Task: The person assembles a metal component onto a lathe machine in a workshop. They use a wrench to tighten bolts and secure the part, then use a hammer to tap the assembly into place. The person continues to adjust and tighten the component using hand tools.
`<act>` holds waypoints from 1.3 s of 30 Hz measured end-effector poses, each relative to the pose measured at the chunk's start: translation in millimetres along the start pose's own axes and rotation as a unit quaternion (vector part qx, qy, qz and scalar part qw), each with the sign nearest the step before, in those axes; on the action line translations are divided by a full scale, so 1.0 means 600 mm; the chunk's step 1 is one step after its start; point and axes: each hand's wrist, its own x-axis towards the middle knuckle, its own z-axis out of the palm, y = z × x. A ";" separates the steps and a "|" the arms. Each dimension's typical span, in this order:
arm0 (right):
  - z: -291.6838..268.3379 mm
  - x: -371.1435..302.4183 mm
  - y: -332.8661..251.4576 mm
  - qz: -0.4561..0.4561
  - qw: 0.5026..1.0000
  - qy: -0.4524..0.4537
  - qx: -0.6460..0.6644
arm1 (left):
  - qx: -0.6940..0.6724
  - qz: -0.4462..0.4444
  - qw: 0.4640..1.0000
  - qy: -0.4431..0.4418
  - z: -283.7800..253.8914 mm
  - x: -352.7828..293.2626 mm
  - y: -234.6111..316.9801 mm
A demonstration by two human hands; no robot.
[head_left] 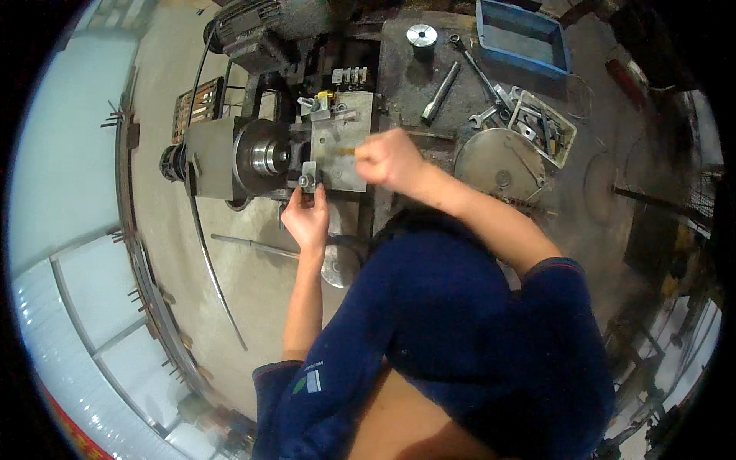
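Observation:
My left hand (308,222) reaches up to the near edge of a flat steel plate (349,172) on a lathe-like machine. Its thumb and fingertips close around a small metal block with a round bolt-like end (307,179). Over the plate, my right hand (389,159) is clenched round a short tool with a yellow-brown shaft (346,152). The tool points left and is blurred by motion, so its kind is unclear. Left of the plate sits the round chuck (264,157) with a shiny ringed metal part in its middle. Yellow and silver fittings (322,100) stand at the plate's far edge.
On the bench to the right are a spool-like cylinder (422,37), a socket bar (441,93), wrenches (481,117), a round metal disc (500,165), a white tray of tools (566,142) and a blue crate (525,42). A long rod (211,261) slants down at left.

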 end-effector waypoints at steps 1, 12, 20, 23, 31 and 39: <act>0.005 -0.002 -0.006 -0.019 1.000 -0.020 0.002 | 0.007 0.000 1.000 0.001 0.001 0.002 0.001; 0.017 -0.001 0.010 0.054 0.998 -0.013 -0.016 | -0.016 0.007 1.000 0.026 0.008 -0.001 -0.015; -0.034 -0.047 0.018 -0.009 0.994 -0.017 -0.111 | -0.034 -0.013 0.999 0.003 0.000 -0.004 -0.020; -0.070 -0.043 -0.003 -0.058 0.986 -0.028 -0.155 | -0.039 0.022 0.999 -0.002 -0.001 -0.010 -0.033; -0.083 -0.028 -0.051 0.102 0.995 0.019 -0.011 | -0.110 -0.025 0.992 -0.065 -0.037 -0.039 -0.073; 0.105 0.153 -0.155 0.233 0.879 -0.055 0.413 | -0.087 -0.026 0.994 -0.066 -0.091 -0.072 -0.109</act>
